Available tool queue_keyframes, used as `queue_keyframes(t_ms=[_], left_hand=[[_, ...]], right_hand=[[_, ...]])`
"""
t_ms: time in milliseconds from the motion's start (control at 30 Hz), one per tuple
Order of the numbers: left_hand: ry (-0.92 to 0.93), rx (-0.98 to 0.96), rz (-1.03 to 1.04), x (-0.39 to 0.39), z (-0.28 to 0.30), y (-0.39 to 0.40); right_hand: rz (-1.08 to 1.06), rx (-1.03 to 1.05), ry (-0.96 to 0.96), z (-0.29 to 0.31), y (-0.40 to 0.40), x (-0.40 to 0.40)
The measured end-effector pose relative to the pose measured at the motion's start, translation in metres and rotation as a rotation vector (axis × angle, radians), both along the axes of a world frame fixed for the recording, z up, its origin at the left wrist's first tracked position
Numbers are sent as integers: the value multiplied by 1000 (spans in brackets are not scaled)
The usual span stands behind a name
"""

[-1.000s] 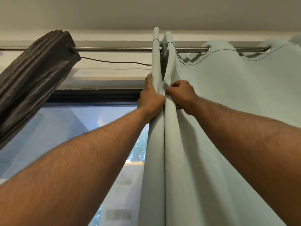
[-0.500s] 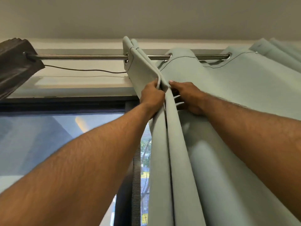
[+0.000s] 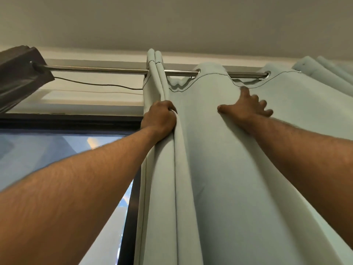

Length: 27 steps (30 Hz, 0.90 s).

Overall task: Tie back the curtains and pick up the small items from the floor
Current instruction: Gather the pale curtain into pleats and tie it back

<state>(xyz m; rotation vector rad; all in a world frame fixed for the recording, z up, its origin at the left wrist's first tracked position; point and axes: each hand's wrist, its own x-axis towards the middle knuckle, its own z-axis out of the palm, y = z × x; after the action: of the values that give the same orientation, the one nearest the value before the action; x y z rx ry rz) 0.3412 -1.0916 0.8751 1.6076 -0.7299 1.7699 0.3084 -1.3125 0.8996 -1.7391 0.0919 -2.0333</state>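
I have the pale curtain [image 3: 219, 169] hanging by its eyelets from the metal rod [image 3: 95, 69]. It fills the right half of my view, with its leading edge near the middle of the rod. My left hand [image 3: 159, 117] has its fingers clamped round the gathered leading folds just below the rod, I judge to hold the stacked pleats together while the rest of the cloth is worked. My right hand [image 3: 246, 109] lies flat on the next panel, fingers [image 3: 262, 103] spread apart and holding nothing. It presses the cloth just under the stitched top hem, between two eyelets [image 3: 198, 72], and is a little blurred. That looks to me like smoothing the panel or pushing it along. Left of the folds the rod runs bare as far as a dark bunched curtain [image 3: 19, 73], so there is free room to slide that way. A thin wire [image 3: 95, 84] sags just below the rod there and could catch. To the right, further folds crowd the rod. The black window frame [image 3: 66, 121] sits behind, below the rod.
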Motion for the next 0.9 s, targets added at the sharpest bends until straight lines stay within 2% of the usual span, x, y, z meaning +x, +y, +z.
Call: queue_keyframes(t_ms=[100, 133, 233, 400, 500, 633, 733, 900], left_hand=[[-34, -126, -109, -3, -1, 11], [-24, -156, -130, -4, -2, 14], [-7, -122, -102, 2, -1, 25], [73, -4, -371, 14, -2, 56], [71, 10, -342, 20, -2, 80], [-1, 7, -316, 21, -3, 96], [-10, -52, -260, 19, -5, 101], [-16, -7, -239, 19, -10, 96]], right_hand=[[607, 59, 51, 2, -1, 10], [688, 50, 60, 4, 1, 16], [648, 47, -29, 11, 8, 30], [599, 71, -145, 21, 67, 33], [752, -150, -51, 31, 137, 34], [771, -434, 153, 32, 230, 26], [748, -432, 115, 42, 246, 36], [674, -337, 47, 33, 222, 35]])
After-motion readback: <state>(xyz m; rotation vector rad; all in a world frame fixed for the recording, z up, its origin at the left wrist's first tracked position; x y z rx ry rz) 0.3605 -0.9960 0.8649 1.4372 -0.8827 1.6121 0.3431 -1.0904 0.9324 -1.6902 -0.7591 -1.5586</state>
